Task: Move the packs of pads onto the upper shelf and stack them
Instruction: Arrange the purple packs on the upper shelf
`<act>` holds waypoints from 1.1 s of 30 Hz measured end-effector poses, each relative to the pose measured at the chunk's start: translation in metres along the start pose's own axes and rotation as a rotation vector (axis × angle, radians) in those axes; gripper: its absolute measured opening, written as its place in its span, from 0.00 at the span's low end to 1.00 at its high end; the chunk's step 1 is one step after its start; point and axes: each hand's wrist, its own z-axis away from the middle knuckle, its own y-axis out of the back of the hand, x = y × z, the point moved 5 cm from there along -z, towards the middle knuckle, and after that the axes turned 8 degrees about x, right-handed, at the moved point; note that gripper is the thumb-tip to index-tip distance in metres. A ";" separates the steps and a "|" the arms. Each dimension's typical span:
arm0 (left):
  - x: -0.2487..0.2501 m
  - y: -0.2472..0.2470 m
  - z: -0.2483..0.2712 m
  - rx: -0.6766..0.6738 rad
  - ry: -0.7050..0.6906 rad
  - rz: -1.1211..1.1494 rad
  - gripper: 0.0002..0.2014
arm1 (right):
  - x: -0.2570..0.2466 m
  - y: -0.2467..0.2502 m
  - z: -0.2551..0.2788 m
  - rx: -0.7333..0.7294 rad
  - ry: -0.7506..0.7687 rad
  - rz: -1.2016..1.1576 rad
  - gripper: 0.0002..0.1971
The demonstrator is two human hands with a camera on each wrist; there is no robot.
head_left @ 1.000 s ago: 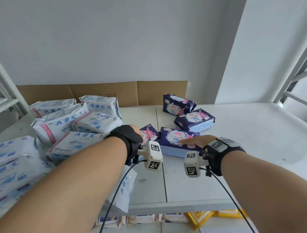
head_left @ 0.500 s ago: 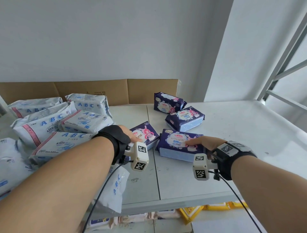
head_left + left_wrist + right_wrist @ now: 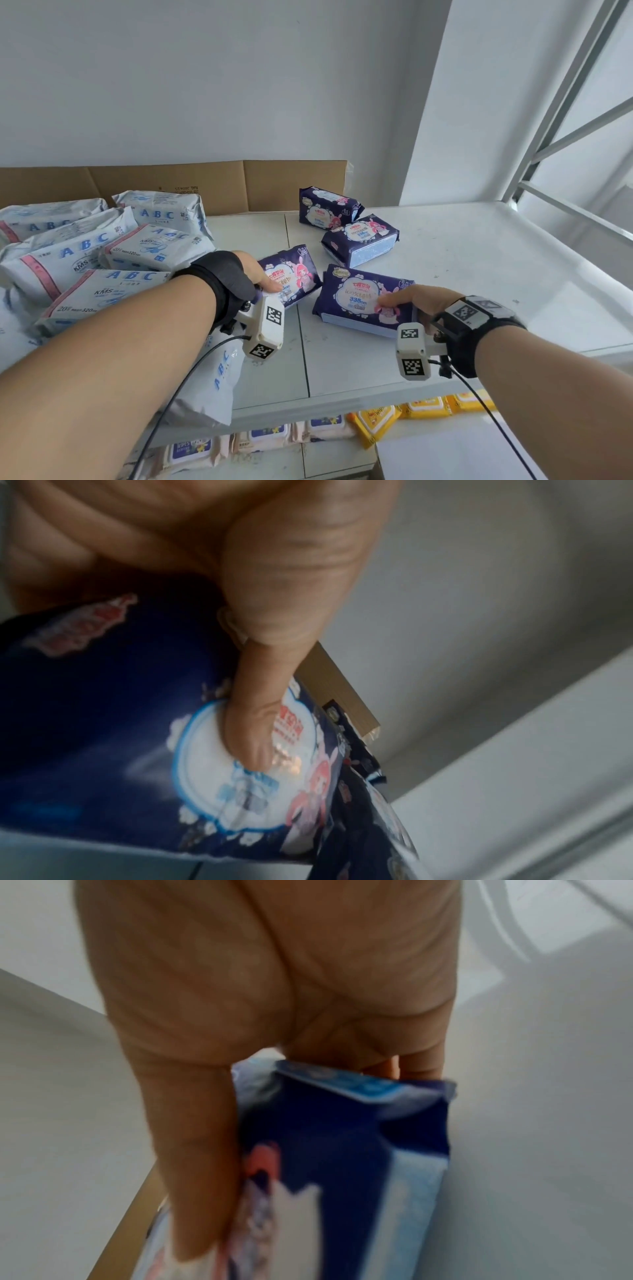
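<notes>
Several dark purple packs of pads lie on the white upper shelf (image 3: 479,274). My left hand (image 3: 260,274) grips a small purple pack (image 3: 294,274) at its near end. In the left wrist view my thumb (image 3: 253,723) presses on the printed top of that pack (image 3: 120,723). My right hand (image 3: 404,299) holds a larger purple pack (image 3: 356,298) by its right end. In the right wrist view the thumb (image 3: 198,1177) lies on top of this pack (image 3: 342,1164) and the fingers curl under it. Two more purple packs (image 3: 327,212) (image 3: 361,241) lie behind.
A pile of white ABC packs (image 3: 102,246) fills the shelf's left side, and one white pack (image 3: 212,383) hangs over the front edge. Brown cardboard (image 3: 205,185) stands along the back wall. Yellow and pink packs (image 3: 376,421) sit on the shelf below. Grey shelf posts (image 3: 565,120) rise at the right.
The head view has swung to the right and up. Both hands stay on the same two purple packs, which sit in nearly the same places on the shelf.
</notes>
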 end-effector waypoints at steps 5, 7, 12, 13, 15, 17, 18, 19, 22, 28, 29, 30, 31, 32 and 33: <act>0.015 -0.004 0.016 0.061 -0.005 -0.035 0.33 | 0.016 0.022 0.008 -0.008 0.073 0.040 0.30; 0.026 -0.008 0.026 0.056 -0.001 -0.020 0.36 | 0.024 0.038 0.013 0.003 0.096 -0.010 0.36; 0.072 -0.024 0.068 0.088 -0.057 0.061 0.40 | 0.048 0.095 0.033 0.097 0.133 -0.148 0.33; 0.085 -0.031 0.079 0.087 -0.079 0.068 0.40 | 0.054 0.108 0.038 0.116 0.142 -0.178 0.31; 0.112 -0.049 0.102 0.107 -0.128 0.075 0.39 | 0.071 0.136 0.048 0.132 0.164 -0.229 0.29; 0.142 -0.072 0.127 0.129 -0.188 0.056 0.37 | 0.093 0.166 0.058 0.127 0.188 -0.247 0.27; 0.157 -0.084 0.140 0.144 -0.208 0.042 0.36 | 0.106 0.184 0.062 0.123 0.194 -0.250 0.26; 0.173 -0.098 0.152 0.154 -0.219 0.031 0.35 | 0.120 0.202 0.067 0.120 0.198 -0.254 0.25; 0.226 -0.144 0.190 0.167 -0.254 -0.054 0.39 | 0.170 0.259 0.082 0.115 0.197 -0.269 0.24; 0.316 -0.255 0.243 0.045 -0.303 -0.026 0.32 | 0.271 0.370 0.098 0.127 0.125 -0.162 0.28; 0.325 -0.275 0.247 0.010 -0.304 -0.023 0.31 | 0.286 0.383 0.099 0.129 0.097 -0.123 0.29; 0.331 -0.294 0.249 -0.019 -0.297 -0.050 0.31 | 0.301 0.393 0.099 0.134 0.066 -0.075 0.31; 0.336 -0.313 0.250 -0.039 -0.289 -0.073 0.31 | 0.316 0.401 0.097 0.145 0.037 -0.022 0.33; 0.339 -0.332 0.250 -0.067 -0.270 -0.101 0.31 | 0.331 0.405 0.094 0.153 0.010 0.036 0.33; 0.340 -0.350 0.248 -0.094 -0.248 -0.128 0.31 | 0.345 0.406 0.090 0.165 -0.013 0.093 0.33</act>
